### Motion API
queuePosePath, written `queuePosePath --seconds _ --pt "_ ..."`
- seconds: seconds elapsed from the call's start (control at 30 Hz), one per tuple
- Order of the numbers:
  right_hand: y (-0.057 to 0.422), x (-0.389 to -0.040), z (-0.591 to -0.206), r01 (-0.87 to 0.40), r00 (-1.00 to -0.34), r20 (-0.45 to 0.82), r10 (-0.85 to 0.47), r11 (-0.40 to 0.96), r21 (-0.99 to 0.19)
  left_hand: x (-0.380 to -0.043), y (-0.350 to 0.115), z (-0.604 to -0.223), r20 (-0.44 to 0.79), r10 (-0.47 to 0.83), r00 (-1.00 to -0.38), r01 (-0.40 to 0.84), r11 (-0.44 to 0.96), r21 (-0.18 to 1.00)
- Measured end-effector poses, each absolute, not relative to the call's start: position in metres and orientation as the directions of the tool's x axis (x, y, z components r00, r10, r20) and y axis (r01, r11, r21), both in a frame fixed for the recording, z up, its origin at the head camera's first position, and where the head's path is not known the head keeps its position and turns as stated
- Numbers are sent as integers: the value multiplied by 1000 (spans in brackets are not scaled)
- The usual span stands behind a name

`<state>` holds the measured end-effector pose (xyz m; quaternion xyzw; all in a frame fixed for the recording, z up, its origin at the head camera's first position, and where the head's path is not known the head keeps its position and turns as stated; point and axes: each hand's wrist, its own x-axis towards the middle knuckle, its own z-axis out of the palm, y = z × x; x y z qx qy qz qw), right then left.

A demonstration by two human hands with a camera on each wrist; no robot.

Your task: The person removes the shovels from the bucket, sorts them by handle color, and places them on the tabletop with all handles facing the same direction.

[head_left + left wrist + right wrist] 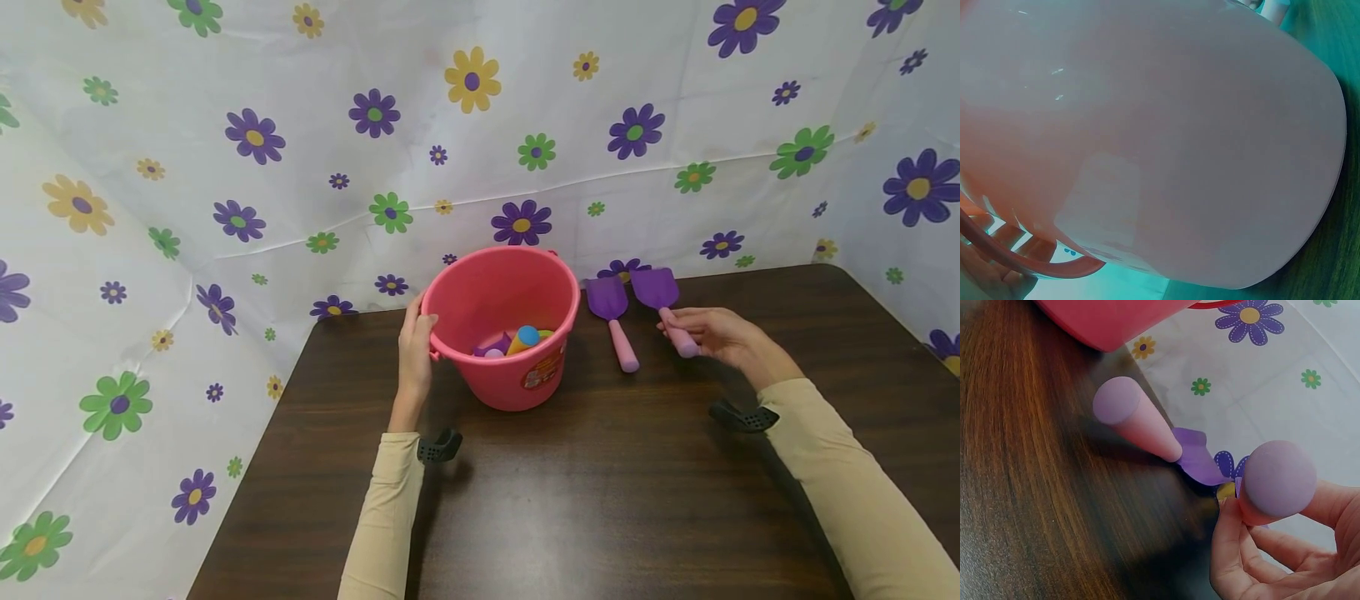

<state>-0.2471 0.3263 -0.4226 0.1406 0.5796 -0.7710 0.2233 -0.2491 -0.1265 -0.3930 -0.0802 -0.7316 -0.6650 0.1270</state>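
Observation:
A pink toy bucket [517, 392] leans toward me on the table, with toys inside, among them an orange piece with a blue end [527, 337]. My left hand [415, 346] grips its left rim, thumb over the edge; the left wrist view is mostly filled by the bucket's side [1197, 150]. To the right, my right hand [723, 337] pinches the pink handle of a purple toy shovel [655, 287]. In the right wrist view, thumb and fingers [1229, 540] hold that handle just below its round end. A second purple shovel [607, 298] with a pink handle lies between bucket and right hand.
The dark wooden table [570, 508] extends toward me. Behind and beside it hangs a white cloth [300, 200] printed with flowers. Each wrist carries a black strap mount, the left one [440, 447] and the right one [742, 417].

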Motion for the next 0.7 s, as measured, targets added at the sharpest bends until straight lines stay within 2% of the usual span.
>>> queuePosePath --seconds 0.37,0.7 --pt "332 -251 -432 502 -862 -477 -174 -148 -852 -249 -126 -393 307 -57 -950 300 105 948" --pt "332 -254 -434 494 -866 -468 -175 -169 -853 -251 -128 -395 312 -51 -949 304 115 946"
